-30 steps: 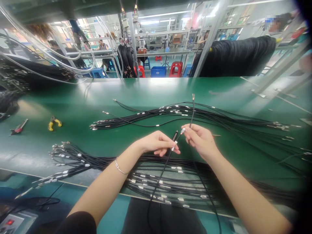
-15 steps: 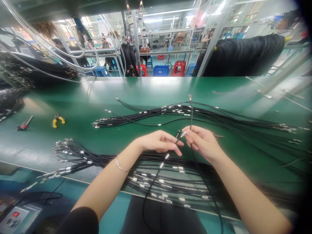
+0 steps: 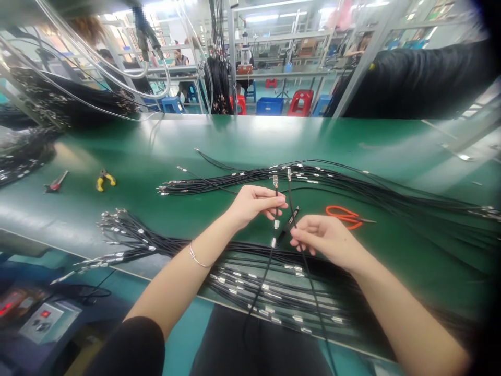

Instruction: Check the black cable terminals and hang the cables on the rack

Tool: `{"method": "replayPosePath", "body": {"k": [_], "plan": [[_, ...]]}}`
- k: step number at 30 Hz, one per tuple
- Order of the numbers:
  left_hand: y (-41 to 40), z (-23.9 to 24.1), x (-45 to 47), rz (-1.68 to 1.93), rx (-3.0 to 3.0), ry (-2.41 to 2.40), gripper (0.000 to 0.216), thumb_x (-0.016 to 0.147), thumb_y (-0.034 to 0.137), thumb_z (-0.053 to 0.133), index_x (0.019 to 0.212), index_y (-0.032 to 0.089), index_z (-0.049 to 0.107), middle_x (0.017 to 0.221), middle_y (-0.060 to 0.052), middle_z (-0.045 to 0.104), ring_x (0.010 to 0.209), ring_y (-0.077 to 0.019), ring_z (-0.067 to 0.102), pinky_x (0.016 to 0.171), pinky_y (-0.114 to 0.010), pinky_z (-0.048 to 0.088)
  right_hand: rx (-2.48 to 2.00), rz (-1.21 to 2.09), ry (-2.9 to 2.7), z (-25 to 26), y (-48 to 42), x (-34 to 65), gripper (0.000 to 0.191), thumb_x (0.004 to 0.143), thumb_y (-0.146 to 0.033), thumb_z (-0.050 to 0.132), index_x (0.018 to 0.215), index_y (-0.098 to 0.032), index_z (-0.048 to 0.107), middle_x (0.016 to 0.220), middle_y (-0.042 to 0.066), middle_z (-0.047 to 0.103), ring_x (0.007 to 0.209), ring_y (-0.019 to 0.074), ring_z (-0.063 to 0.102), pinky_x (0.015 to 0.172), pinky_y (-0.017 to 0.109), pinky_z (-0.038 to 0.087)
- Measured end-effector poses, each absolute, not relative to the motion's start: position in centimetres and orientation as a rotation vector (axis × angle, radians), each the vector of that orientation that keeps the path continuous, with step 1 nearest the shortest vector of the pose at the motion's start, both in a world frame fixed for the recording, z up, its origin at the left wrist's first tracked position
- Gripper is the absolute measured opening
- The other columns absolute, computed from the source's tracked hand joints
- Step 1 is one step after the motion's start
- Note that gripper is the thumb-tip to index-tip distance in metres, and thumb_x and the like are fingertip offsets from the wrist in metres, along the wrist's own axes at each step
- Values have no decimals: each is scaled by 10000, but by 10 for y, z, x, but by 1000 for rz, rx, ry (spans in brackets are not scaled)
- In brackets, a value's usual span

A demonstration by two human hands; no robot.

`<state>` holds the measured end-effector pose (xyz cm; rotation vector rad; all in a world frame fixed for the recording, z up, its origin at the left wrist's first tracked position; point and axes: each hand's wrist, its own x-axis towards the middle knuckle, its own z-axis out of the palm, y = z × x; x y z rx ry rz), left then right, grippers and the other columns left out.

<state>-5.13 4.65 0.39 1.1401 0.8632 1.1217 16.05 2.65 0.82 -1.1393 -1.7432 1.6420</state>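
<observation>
Between thumb and fingers, my left hand (image 3: 261,202) pinches a black cable (image 3: 270,261) just below its metal connector (image 3: 275,180), which points up. White labels sit on that cable under the hand. My right hand (image 3: 323,237) is closed on a second black cable (image 3: 313,287), lower down its length, and its metal-tipped end (image 3: 289,174) stands up beside the first. Both cables hang down over the table's front edge. Below my hands lies a bundle of black labelled cables (image 3: 250,284). Beyond them another cable bundle (image 3: 219,183) stretches across the green table (image 3: 129,156).
Orange-handled scissors (image 3: 346,215) lie right of my hands, and a dark slim tool (image 3: 289,224) lies between them. Yellow-handled pliers (image 3: 105,180) and a red-handled tool (image 3: 57,183) rest at left. A control box (image 3: 49,319) stands below the table. Cable heaps (image 3: 74,99) hang at back left.
My left hand has risen and now grips the first cable near its connector. My right hand has shifted down and left, holding only the second cable. The view has turned slightly left.
</observation>
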Motion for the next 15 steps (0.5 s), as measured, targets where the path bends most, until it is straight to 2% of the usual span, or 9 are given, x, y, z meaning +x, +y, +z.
{"method": "replayPosePath", "body": {"k": [5, 15], "plan": [[40, 10, -44, 1118, 1132, 878, 388, 624, 362, 859, 834, 61, 733, 775, -118, 723, 602, -154, 674, 466, -199, 517, -1146, 1704, -1741, 9, 26, 158, 369, 661, -453, 815, 674, -149, 608, 658, 59, 684, 529, 104, 564, 458, 199, 446], [35, 14, -42, 1140, 1162, 849, 322, 659, 323, 836, 831, 69, 739, 804, -113, 728, 601, -139, 660, 458, -192, 517, -1139, 1802, -1803, 11, 24, 164, 333, 692, -396, 807, 674, -144, 589, 660, 56, 698, 520, 96, 586, 477, 192, 471]]}}
